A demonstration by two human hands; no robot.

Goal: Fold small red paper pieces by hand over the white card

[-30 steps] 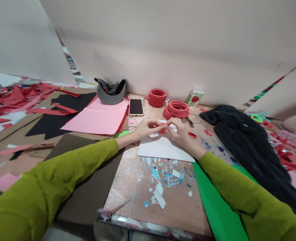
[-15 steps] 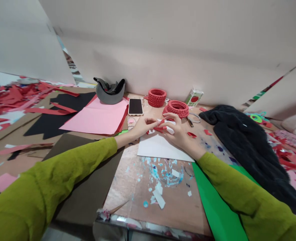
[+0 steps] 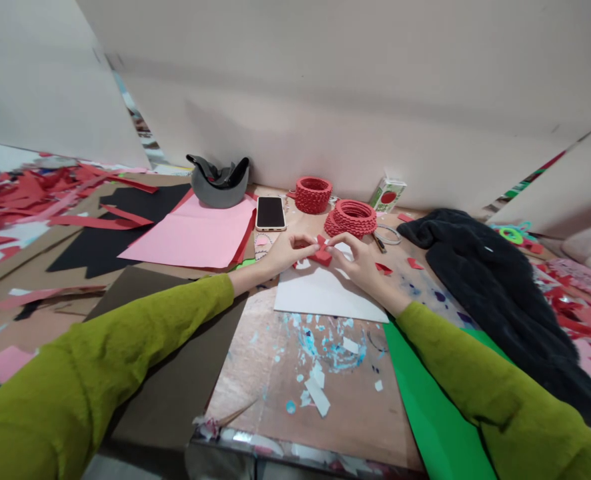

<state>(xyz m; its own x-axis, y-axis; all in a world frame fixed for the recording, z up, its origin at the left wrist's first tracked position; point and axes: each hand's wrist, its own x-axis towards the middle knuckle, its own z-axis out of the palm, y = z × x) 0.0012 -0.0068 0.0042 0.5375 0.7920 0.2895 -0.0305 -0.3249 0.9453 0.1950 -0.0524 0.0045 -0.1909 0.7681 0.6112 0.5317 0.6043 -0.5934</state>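
Note:
A small folded piece of red paper (image 3: 321, 253) is pinched between both hands, above the white sheet (image 3: 325, 293). My left hand (image 3: 288, 253) grips its left side with thumb and fingertips. On the right side, my right hand (image 3: 353, 260) holds it the same way. Just behind the hands stand two red rings of folded paper, one at the back (image 3: 313, 195) and one nearer (image 3: 351, 219). Small red folded pieces (image 3: 383, 269) lie to the right of my right hand.
A phone (image 3: 271, 213), a grey cap (image 3: 220, 183) and pink paper (image 3: 195, 230) are on the left. A small carton (image 3: 388, 195) stands at the back. Dark fluffy cloth (image 3: 485, 287) and green paper (image 3: 435, 407) lie on the right.
The fingers of my right hand have come down and closed at the red paper's right side. More of the red piece now shows between the hands.

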